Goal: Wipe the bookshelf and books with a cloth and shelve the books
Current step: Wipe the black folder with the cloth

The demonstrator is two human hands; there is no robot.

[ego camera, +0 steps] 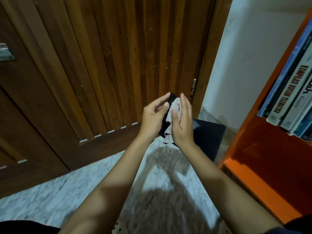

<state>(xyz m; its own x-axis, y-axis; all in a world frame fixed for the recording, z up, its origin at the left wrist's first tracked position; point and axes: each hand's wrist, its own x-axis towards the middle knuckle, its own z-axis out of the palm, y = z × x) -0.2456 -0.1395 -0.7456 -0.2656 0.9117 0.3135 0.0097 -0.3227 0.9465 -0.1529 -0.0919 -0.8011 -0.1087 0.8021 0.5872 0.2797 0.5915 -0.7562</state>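
While the left hand (152,117) grasps a black book (171,99) and the right hand (183,123) pinches the cloth (175,107) against it, wiping is underway; shelving likely follows.

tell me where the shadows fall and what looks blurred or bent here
Head view: a dark shadow falls on the marble floor; the floor's near part is smeared; the wide angle splays the door slats and leans the orange bookshelf; the shelved book spines are readable.
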